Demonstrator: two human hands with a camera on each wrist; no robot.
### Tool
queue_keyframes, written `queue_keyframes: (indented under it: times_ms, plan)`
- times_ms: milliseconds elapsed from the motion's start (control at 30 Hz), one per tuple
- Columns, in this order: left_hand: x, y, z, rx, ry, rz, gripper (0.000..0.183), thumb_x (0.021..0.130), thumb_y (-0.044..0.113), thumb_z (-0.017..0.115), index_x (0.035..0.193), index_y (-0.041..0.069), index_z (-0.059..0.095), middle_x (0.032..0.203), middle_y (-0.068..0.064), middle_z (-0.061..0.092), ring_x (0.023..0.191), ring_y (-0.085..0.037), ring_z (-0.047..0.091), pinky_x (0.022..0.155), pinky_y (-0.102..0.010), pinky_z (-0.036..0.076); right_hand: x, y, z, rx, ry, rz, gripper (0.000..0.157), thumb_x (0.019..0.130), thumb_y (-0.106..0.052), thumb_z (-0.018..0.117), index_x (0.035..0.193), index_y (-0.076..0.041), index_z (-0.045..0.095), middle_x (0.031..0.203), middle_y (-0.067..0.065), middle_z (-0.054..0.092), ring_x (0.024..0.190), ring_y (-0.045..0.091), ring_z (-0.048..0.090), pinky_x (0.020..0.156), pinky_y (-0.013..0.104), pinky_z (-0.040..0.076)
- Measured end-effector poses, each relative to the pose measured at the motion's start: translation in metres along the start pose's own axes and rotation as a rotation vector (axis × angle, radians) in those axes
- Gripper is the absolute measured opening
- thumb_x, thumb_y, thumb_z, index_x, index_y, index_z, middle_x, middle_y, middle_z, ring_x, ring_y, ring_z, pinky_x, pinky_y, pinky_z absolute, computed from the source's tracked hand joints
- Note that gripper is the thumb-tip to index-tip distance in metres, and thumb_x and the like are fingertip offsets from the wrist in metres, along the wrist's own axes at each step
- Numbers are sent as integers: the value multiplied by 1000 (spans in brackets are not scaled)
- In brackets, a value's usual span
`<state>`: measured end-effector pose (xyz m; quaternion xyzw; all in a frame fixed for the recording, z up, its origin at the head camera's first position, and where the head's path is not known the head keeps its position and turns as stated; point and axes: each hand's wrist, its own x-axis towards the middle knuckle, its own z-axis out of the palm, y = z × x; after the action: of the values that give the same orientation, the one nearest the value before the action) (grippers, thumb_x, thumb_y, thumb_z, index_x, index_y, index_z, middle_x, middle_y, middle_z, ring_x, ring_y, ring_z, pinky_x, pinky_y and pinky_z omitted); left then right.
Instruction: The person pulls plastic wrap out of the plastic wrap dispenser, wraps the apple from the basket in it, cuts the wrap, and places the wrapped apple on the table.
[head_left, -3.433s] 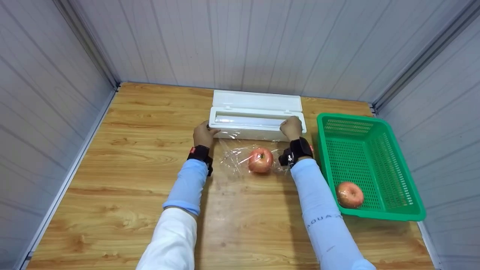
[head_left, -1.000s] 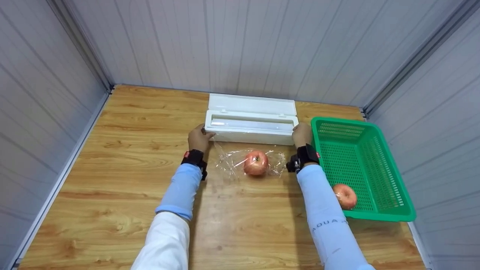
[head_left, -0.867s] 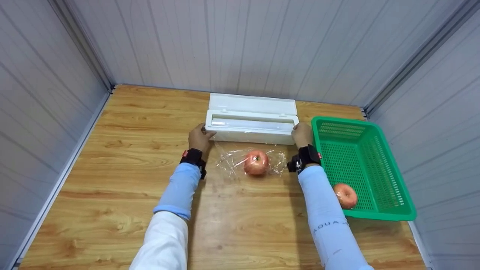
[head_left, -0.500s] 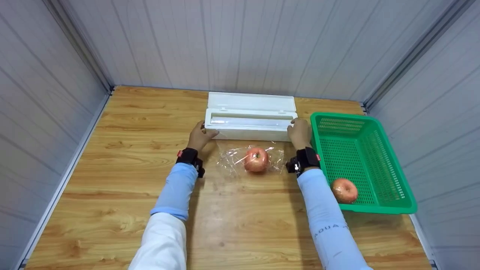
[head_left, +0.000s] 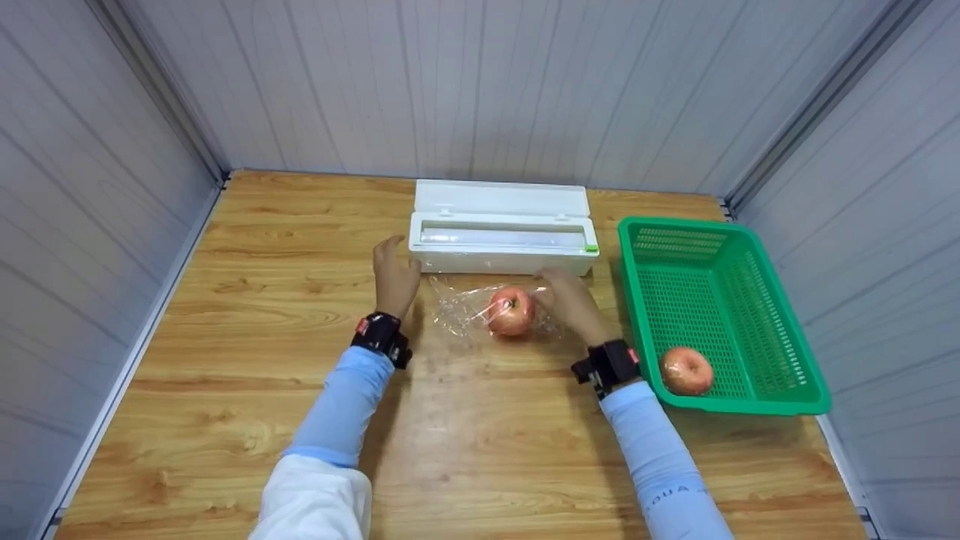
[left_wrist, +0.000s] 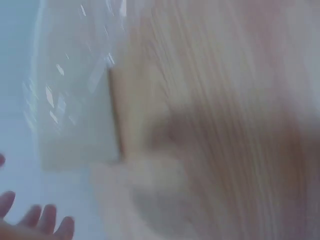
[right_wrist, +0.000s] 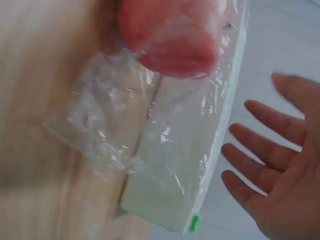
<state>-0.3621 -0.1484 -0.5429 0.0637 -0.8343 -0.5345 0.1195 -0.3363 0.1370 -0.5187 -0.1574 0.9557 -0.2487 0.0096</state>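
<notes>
A white cling film box (head_left: 502, 262) stands at the back with its lid raised and a film roll (head_left: 502, 238) inside. From its front, clear cling film (head_left: 454, 307) comes down over a red apple (head_left: 511, 312) on the table. My left hand (head_left: 395, 277), fingers apart, is just off the box's left end and holds nothing. Blurred by motion, my right hand (head_left: 574, 304) is over the film right of the apple; the right wrist view shows its fingers spread and bare. A green cutter tab (head_left: 591, 248) sits at the box's right front edge.
To the right is a green plastic basket (head_left: 712, 300) with a film-wrapped apple (head_left: 687, 370) in its near left corner. Panel walls (head_left: 480, 90) close in the back and both sides of the wooden table (head_left: 465, 450).
Both hands have let go of the box ends. The right hand has come back and left toward the apple, uncovering the green tab; the left has drawn slightly away.
</notes>
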Motion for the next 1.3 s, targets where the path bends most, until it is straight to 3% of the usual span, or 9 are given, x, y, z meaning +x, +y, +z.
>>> queue_keyframes:
  times_ms: [100,233,333,467,567,767,1033,1300]
  plan:
    - [-12,12,8,75,-27,159,37,84,1,52,121,-2,54,128,-21,45,121,-33,43,107,-40,34,-8,3,8,-39,-30,-36,51,86,-31,65,125,1,53,127,19,55,124,35,46,107,50,32]
    - [-31,20,20,200,-148,314,26,84,1,56,109,-1,62,114,-18,57,110,-32,52,99,-41,41,-14,6,16,-70,-55,-89,69,81,-35,69,135,0,44,139,19,46,132,37,37,111,53,24]
    - [-45,22,31,266,-252,384,25,84,5,59,109,0,63,110,-15,61,107,-31,55,98,-42,42,-16,8,21,-59,-84,-118,79,76,-37,73,139,-3,39,144,18,40,137,36,30,114,53,19]
    - [-57,20,48,301,-398,457,34,88,15,62,119,3,59,117,-14,61,113,-29,54,101,-42,41,-18,10,28,-66,-89,-146,86,71,-37,78,141,-8,37,146,15,39,139,34,28,115,51,17]
    - [-63,17,57,333,-479,470,47,87,24,64,129,7,52,126,-13,57,120,-28,52,104,-41,40,-20,10,32,-52,-78,-154,84,71,-32,79,141,-8,39,145,16,40,138,35,30,115,50,15]
    - [-68,13,63,365,-553,414,62,83,30,68,137,9,44,133,-13,52,124,-30,49,107,-42,37,-22,7,39,-12,-60,-114,76,75,-31,75,139,-7,41,142,14,44,135,36,34,114,54,14]
    - [-72,9,64,394,-554,447,62,82,26,70,135,4,46,137,-14,49,127,-30,46,109,-40,35,-24,3,44,14,-18,-114,70,73,-26,77,134,-9,48,132,9,55,125,30,46,110,56,22]
    - [-83,9,63,373,-534,430,61,82,27,69,134,3,47,136,-16,49,126,-31,46,109,-42,35,-37,1,47,70,22,-116,69,71,-28,79,131,-8,51,131,11,56,125,30,47,109,51,24]
